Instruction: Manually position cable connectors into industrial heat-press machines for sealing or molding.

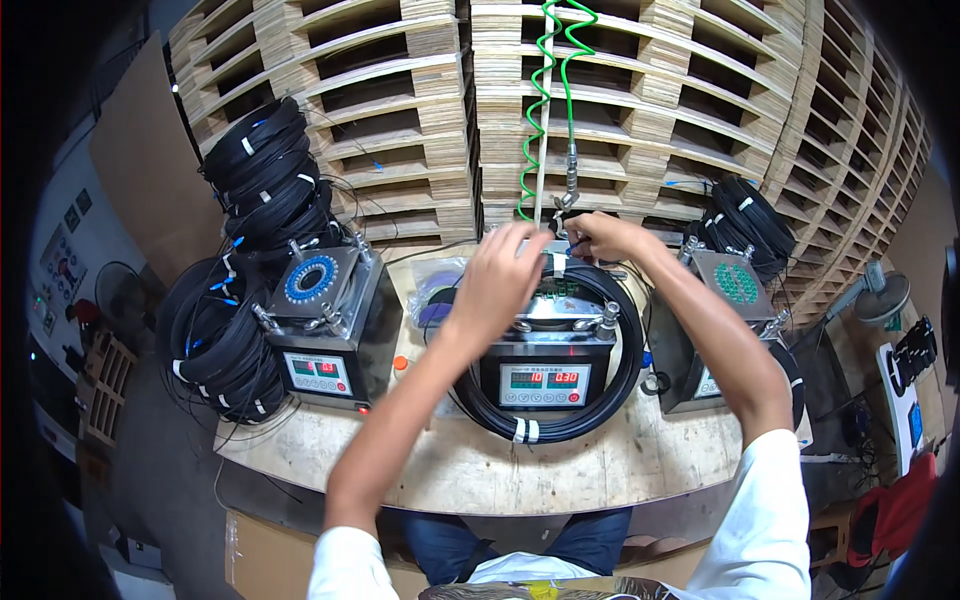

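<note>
A coil of black cable [630,375] with white tape bands hangs around the middle polishing machine [600,352], which has red lit digits on its front panel. My left hand [503,275] is over the left side of that machine's top. Its fingers are bent and slightly blurred, so what they touch is hidden. My right hand [608,238] reaches to the back of the machine. Its thumb and fingers are pinched on a cable end with a small blue tip, close to the coil's upper tape band.
Similar machines stand at the left [320,335] and right [715,335] on the wooden table [330,450]. Stacked black cable coils [265,185] rise at the left, with more coils [750,225] at the right. A green spiral air hose [540,110] hangs before wooden pallets [400,95]. An orange-capped bottle [400,364] stands left of the middle machine.
</note>
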### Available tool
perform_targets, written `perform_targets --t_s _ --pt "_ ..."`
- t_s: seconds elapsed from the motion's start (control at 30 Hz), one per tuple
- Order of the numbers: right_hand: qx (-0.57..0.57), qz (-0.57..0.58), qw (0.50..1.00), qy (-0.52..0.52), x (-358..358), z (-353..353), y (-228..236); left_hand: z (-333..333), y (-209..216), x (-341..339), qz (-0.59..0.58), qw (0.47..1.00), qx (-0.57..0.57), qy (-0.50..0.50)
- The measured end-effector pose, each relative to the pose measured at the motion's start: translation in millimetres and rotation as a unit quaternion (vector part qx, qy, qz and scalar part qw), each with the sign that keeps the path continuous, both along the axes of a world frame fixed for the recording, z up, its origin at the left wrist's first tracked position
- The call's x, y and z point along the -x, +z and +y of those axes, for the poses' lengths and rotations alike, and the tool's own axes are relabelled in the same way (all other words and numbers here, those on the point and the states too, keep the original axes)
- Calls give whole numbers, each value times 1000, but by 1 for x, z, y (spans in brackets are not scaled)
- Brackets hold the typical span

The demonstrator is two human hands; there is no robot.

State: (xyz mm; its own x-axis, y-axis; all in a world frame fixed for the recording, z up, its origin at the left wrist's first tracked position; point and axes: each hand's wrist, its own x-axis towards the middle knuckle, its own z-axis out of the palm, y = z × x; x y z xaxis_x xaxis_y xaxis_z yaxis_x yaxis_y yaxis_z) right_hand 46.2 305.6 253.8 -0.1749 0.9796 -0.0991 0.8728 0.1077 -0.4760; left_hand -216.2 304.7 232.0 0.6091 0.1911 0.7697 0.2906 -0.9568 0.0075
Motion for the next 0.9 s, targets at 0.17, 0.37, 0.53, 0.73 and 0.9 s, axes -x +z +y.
perform_targets --t_s 0.17,0.37,0.53,0.73,0.9 --pt "-105 -47 993 39 11 -1 -9 86 36 -57 482 865 84 112" --pt "-102 -35 994 11 7 0 -16 94 33 -89 531 846 14 38" --pt "-118 -53 992 6 7 0 -18 87 45 -91 615 787 -43 26" --pt "-126 -53 990 17 8 1 -19 113 26 -96 620 777 -107 -23" --pt "-124 -64 990 11 16 -6 -14 132 14 -103 640 766 -62 -4"
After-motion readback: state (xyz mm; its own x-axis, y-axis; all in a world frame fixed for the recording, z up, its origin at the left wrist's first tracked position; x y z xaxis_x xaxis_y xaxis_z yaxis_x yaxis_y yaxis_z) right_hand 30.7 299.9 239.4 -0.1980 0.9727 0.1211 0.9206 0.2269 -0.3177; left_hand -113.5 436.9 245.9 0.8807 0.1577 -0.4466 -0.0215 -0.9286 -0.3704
